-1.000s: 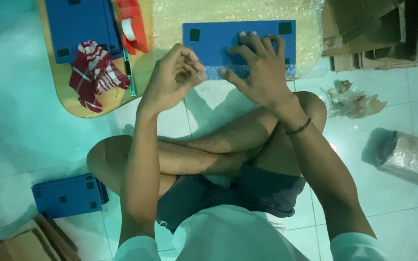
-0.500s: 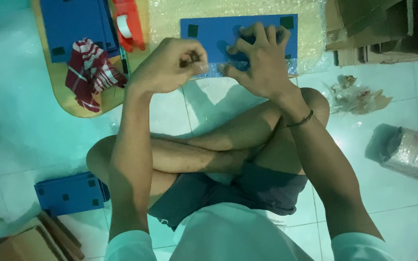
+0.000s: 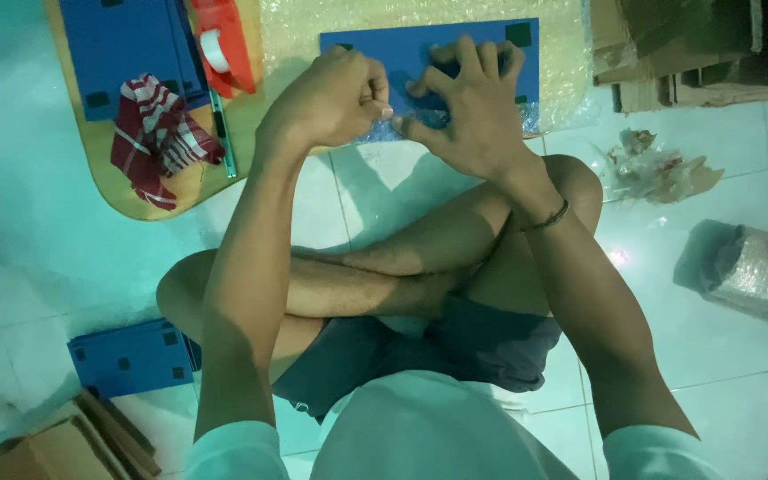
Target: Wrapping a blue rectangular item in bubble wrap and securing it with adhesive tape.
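Observation:
I sit cross-legged on a tiled floor. A flat blue panel [image 3: 375, 44] with black square pads lies on a sheet of bubble wrap [image 3: 300, 36] in front of my knees. My left hand [image 3: 326, 100] is closed in a fist at the sheet's near edge, thumb and fingers pinched together. Whether something thin is between them cannot be told. My right hand [image 3: 473, 116] is right beside it, fingers spread and curled, pressing down on the wrapped near edge of the panel. The two hands almost touch.
To the left, a wooden board [image 3: 135, 209] carries more blue panels [image 3: 126, 44], a red tape dispenser [image 3: 224, 44] and a red-and-white striped cloth [image 3: 162, 133]. Another blue panel stack [image 3: 135, 356] lies by my left knee. Cardboard [image 3: 695, 44], paper scraps [image 3: 655, 169] and a bubble-wrap roll [image 3: 757, 271] lie right.
My left hand has come down and rightwards to the near edge of the bubble wrap, closing up against the right hand. The right hand's fingers have curled where they press on the panel.

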